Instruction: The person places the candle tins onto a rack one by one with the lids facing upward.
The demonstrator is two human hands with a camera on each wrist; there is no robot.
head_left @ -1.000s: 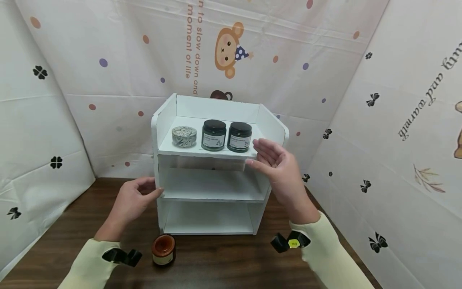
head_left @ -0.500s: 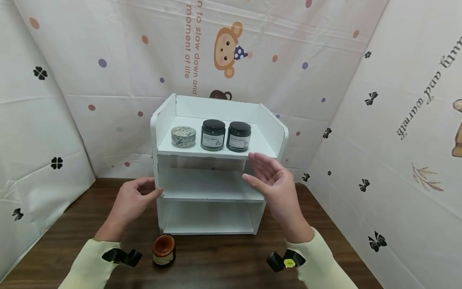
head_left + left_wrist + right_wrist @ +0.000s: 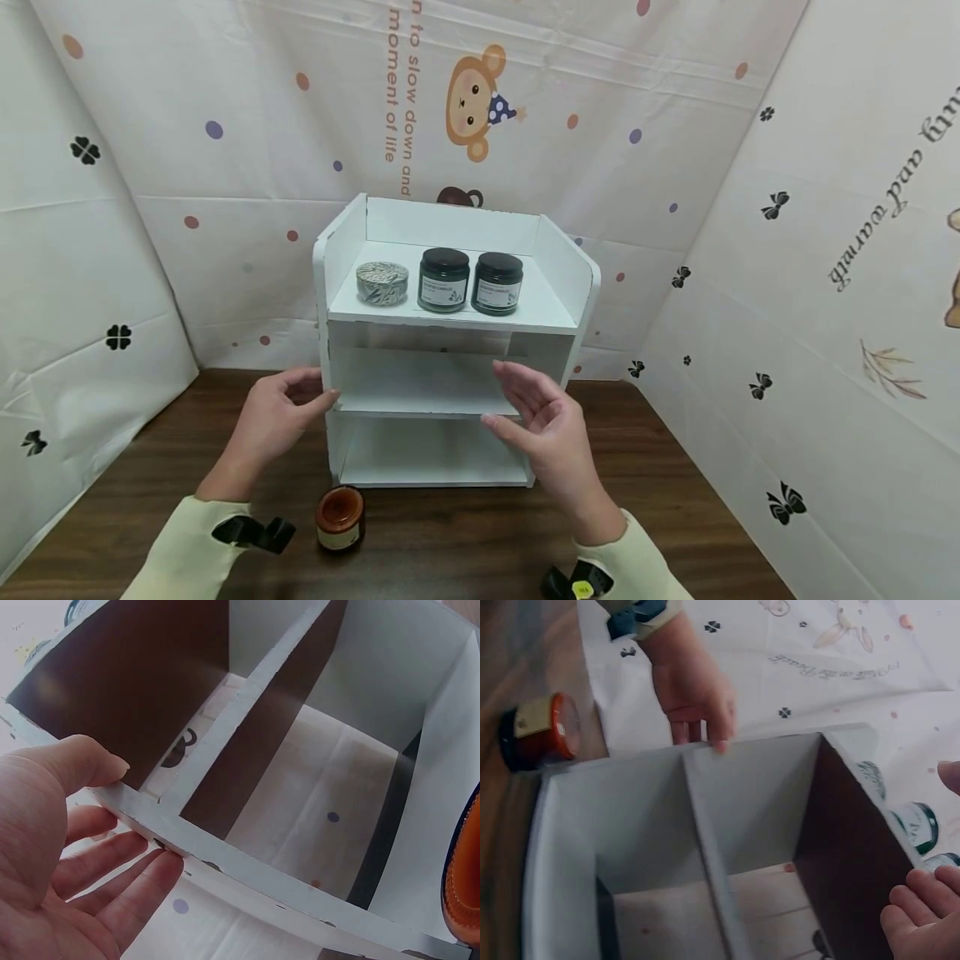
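Note:
A white three-tier shelf (image 3: 442, 385) stands upright on the table. My left hand (image 3: 277, 417) holds its left side panel, thumb on the front edge and fingers along the outer face, as the left wrist view shows. My right hand (image 3: 547, 437) hovers in front of the shelf's right half, fingers relaxed and apart, holding nothing. On the top tier sit a patterned round tin (image 3: 382, 285) and two dark candle jars (image 3: 445, 283) with black lids and white labels. An amber candle jar (image 3: 340, 518) rests on the table before the shelf's left front corner.
Beneath everything lies a dark wooden table (image 3: 450, 550). Printed white cloth (image 3: 255, 150) hangs behind the shelf and at both sides. The middle and bottom tiers of the shelf hold nothing visible.
My right hand has moved down and a little left, from beside the right candle jar on the top tier to in front of the lower tiers. The left hand stays put.

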